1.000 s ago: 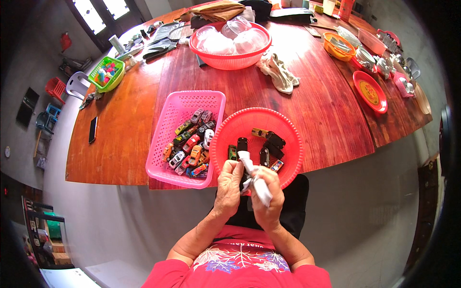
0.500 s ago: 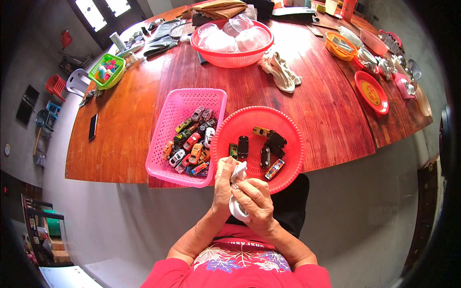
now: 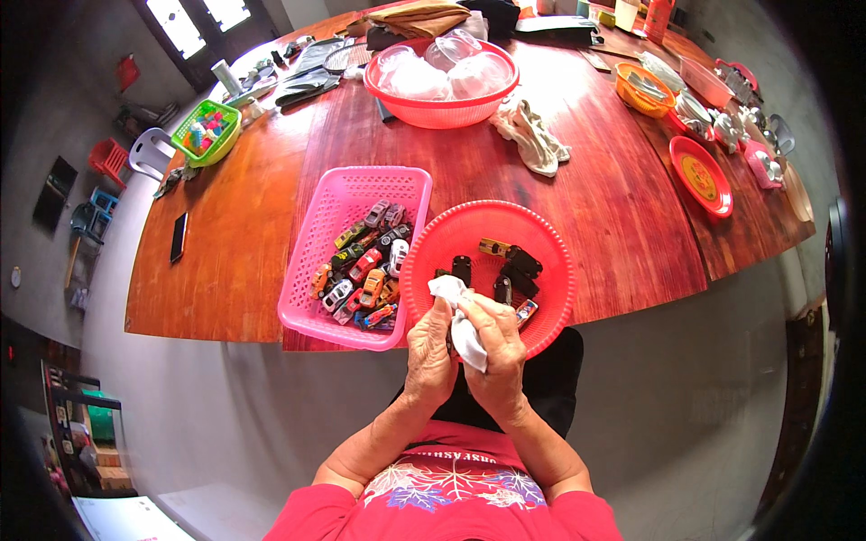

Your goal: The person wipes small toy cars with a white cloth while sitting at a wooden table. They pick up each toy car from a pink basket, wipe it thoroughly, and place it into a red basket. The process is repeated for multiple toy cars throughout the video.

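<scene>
My left hand (image 3: pixel 428 362) and my right hand (image 3: pixel 498 361) meet over the near rim of a round red plastic basket (image 3: pixel 561 279). Both are closed on a bunched white cloth (image 3: pixel 466 343), one end of which sticks up past my left thumb. Something small and dark shows between the hands under the cloth, but I cannot make out what. Inside the red basket lie several toy cars, mostly black, with a yellowish toy car (image 3: pixel 492 246) at the far side. Touching it on the left, a pink rectangular basket (image 3: pixel 307 243) holds a pile of colourful toy cars (image 3: pixel 367 263).
Farther back on the wooden table (image 3: pixel 622 207) stand a red basket (image 3: pixel 442 113) of clear plastic pieces and a crumpled beige cloth (image 3: pixel 532 140). A phone (image 3: pixel 179 237) and a green basket (image 3: pixel 216 149) lie left; a red plate (image 3: pixel 700 178) and an orange basket (image 3: pixel 642 97) are right.
Both hands have shifted slightly right and turned the cloth; its loose end now points up and over the red basket. The baskets stay in place on the table.
</scene>
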Tool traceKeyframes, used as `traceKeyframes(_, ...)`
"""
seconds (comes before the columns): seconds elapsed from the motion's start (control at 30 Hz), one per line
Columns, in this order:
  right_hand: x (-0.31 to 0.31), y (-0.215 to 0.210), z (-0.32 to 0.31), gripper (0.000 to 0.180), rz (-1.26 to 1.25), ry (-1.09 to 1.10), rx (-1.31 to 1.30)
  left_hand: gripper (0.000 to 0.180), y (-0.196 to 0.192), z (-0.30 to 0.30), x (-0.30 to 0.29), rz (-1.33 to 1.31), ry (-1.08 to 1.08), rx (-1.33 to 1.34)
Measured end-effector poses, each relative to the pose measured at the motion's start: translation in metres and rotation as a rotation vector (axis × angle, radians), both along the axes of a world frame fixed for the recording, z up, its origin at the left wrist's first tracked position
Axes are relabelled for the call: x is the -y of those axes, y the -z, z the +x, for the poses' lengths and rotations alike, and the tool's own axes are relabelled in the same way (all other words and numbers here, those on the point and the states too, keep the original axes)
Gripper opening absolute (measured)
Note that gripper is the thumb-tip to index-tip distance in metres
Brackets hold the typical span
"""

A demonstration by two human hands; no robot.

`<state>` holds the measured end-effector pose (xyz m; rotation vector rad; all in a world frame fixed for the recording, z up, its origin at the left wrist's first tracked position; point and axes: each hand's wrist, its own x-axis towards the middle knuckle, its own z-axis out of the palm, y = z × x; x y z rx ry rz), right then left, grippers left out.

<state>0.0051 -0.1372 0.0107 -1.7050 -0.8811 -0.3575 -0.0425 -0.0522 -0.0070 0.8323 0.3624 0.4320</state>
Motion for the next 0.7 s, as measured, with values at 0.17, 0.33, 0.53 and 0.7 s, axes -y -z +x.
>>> traceKeyframes(0.17,0.009,0.015,-0.021,0.045,0.019,-0.07,-0.166,0.046,-0.014,0.005,-0.006,0.085,-0.103,-0.025)
traceKeyframes(0.33,0.015,0.012,-0.028,0.04,0.046,-0.008,-0.028,0.05,-0.02,0.007,-0.001,0.006,-0.103,-0.078)
traceKeyframes(0.53,0.004,0.012,-0.006,0.032,0.239,0.017,-0.168,0.049,-0.02,0.003,0.004,-0.002,0.071,0.075)
traceKeyframes(0.7,-0.003,-0.006,0.002,0.038,0.074,-0.016,0.109,0.048,-0.014,0.003,0.005,-0.191,0.104,0.113)
